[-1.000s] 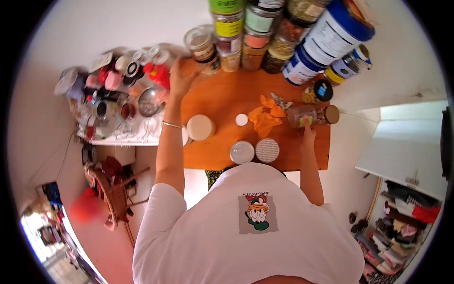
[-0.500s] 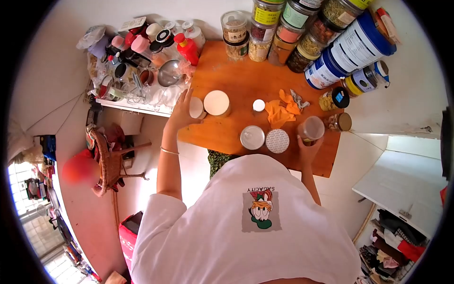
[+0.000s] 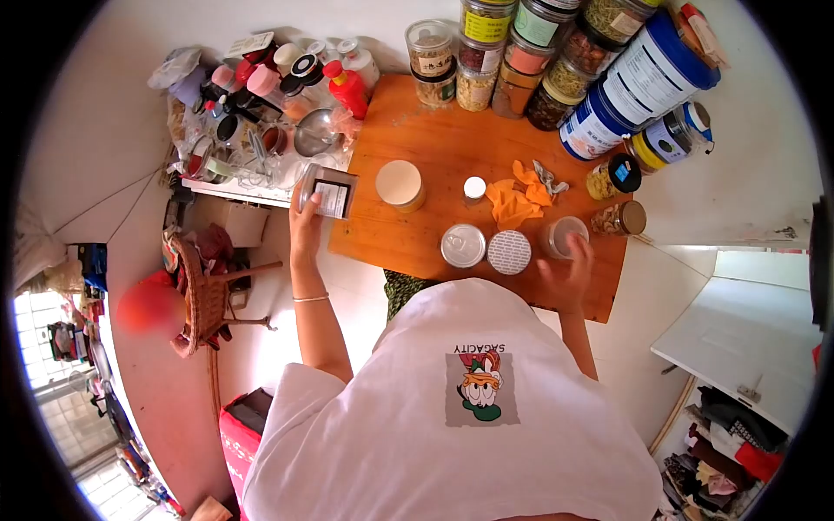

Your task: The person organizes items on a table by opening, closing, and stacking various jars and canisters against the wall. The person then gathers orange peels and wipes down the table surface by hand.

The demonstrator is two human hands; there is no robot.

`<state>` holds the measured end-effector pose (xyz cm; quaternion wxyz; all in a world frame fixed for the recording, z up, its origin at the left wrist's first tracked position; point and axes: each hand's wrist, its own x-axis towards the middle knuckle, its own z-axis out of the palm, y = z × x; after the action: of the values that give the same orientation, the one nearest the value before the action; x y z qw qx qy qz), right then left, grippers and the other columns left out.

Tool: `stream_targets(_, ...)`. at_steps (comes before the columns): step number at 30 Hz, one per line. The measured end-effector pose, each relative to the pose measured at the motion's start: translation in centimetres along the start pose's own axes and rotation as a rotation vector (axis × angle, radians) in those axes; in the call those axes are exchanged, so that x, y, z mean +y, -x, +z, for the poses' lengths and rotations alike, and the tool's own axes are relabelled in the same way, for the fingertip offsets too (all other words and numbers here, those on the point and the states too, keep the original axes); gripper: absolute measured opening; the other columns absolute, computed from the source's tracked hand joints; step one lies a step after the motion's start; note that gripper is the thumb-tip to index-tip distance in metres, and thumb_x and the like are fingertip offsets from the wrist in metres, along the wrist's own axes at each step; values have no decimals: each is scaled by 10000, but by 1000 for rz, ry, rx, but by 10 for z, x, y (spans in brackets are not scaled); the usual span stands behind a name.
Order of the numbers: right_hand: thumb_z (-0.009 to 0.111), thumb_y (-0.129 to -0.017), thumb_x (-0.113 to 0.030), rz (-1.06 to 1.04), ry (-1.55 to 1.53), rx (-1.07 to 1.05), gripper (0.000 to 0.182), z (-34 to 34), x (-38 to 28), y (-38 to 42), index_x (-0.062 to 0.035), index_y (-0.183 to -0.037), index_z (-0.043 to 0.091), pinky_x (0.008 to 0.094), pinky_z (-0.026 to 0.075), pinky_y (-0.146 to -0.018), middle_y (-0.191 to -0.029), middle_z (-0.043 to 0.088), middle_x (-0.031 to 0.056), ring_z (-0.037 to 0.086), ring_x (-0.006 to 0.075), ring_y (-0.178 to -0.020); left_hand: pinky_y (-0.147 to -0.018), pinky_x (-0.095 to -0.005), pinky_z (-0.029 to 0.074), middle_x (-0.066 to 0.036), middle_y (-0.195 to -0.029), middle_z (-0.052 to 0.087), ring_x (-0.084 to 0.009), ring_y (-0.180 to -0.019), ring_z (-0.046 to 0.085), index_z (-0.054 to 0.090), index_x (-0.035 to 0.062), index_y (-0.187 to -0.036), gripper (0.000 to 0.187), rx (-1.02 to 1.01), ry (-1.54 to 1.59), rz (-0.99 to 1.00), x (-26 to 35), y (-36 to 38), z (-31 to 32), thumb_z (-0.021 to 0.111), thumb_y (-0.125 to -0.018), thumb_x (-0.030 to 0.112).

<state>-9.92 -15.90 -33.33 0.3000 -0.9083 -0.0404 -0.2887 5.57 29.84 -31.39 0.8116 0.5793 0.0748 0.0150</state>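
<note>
My left hand [image 3: 304, 227] grips a clear plastic jar [image 3: 334, 193] with a white printed label. It is tilted on its side beyond the table's left edge. Beside it on the wooden table stands a jar with a cream lid [image 3: 400, 184]. At the right, my right hand [image 3: 569, 276] has its fingers apart, fingertips by the rim of an open clear jar [image 3: 563, 238] standing on the table. Left of that jar lie a round silver pull-tab lid [image 3: 463, 246] and a round patterned disc [image 3: 509, 252]. A small white-capped bottle [image 3: 473, 189] stands behind them.
Orange cloth-like pieces [image 3: 514, 204] lie mid-table [image 3: 382, 122]. Stacked food jars [image 3: 482, 56] and big blue-and-white tubs [image 3: 638, 78] line the back right. A crowded side surface holds a metal bowl [image 3: 317, 132] and a red bottle [image 3: 347, 89]. A wicker chair [image 3: 204, 295] stands left.
My left hand has picked up the jar it was beside and moved it left, tilting it so its label shows. My right hand has let go of the clear jar and opened.
</note>
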Motion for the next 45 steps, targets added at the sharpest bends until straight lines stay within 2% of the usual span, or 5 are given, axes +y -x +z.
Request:
stream_targets(4, 789, -774, -242, -20, -328, -358, 671, 25, -59, -52, -29, -1333, 486, 456, 394, -1046, -1342, 508, 182, 459, 358, -1271, -997, -376, 462, -124, -1268, 555, -247, -1158, 567, 399, -28, -1398, 763, -146, 196, 54, 0, 3, 21, 752, -801, 290)
stream_targets(11, 829, -720, -289, -155, -410, -304, 864, 85, -156, -130, 8, -1399, 383, 465, 399, -1005, -1308, 490, 223, 473, 390, -1217, -1049, -388, 425, -153, -1320, 528, -258, -1219, 532, 270, 42, -1492, 1036, -252, -136, 94, 30, 26, 104, 867, -652, 143)
stream_targets(22, 792, -783, -313, -26, -463, -355, 890, 137, -128, -120, -28, -1463, 293, 449, 366, -1084, -1458, 347, 242, 366, 382, -1358, -877, -303, 499, -91, -1078, 668, -161, -969, 624, 561, -39, -1216, 565, -141, -164, 46, 18, -14, 141, 814, -777, 212)
stream_targets(31, 710, -838, -357, -75, -373, -570, 740, 148, -119, -128, -54, -1429, 383, 440, 381, -1072, -1457, 362, 220, 396, 392, -1331, -962, -339, 448, -166, -1212, 595, -225, -1129, 561, 398, -50, -1328, 795, -183, -445, 613, 46, -194, 230, 844, -754, 271)
stream_targets(45, 683, -871, -372, 44, -485, -545, 686, 152, -88, -162, 8, -1375, 414, 437, 357, -1089, -1395, 440, 239, 415, 391, -1317, -996, -382, 458, -201, -1274, 537, -259, -1180, 548, 316, -57, -1352, 975, -313, -410, 529, -32, -253, 234, 918, -639, 228)
